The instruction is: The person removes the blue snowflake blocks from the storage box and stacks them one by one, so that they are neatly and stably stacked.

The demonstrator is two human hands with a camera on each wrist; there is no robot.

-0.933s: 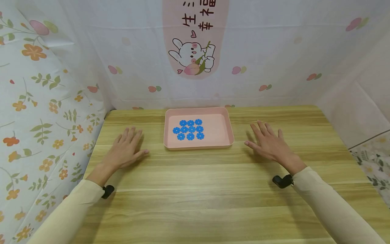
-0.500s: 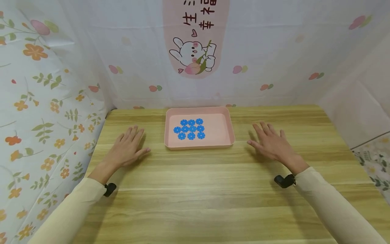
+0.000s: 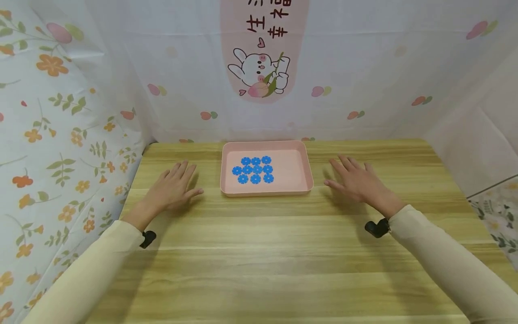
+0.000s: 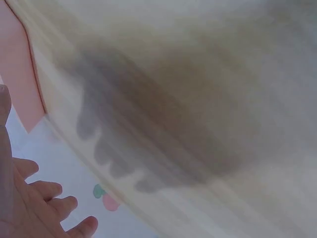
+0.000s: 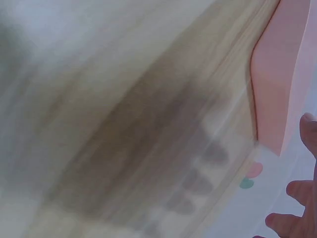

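Note:
A shallow pink tray [image 3: 291,173] stands near the back edge of the wooden table. In its left and middle part lie several blue flower-shaped discs [image 3: 257,169], grouped in rough rows. To the left of the tray my left hand [image 3: 170,189] hovers palm down, fingers spread and holding nothing. My right hand [image 3: 354,180] is held much the same way to the right of the tray, thumb toward it. Both wrist views show the hand raised over its own shadow, with the tray's outer wall [image 4: 20,69] beyond; the discs are hidden there.
The wooden table [image 3: 259,252] stretches in front of the tray. A white printed cloth [image 3: 182,67] hangs right behind its back edge, and a floral cloth [image 3: 69,171] runs along the left side. Each wrist wears a small black camera [image 3: 377,228].
Both hands have moved slightly forward and closer to the tray, still with nothing in them. The head view has shifted a little; the discs lie as before.

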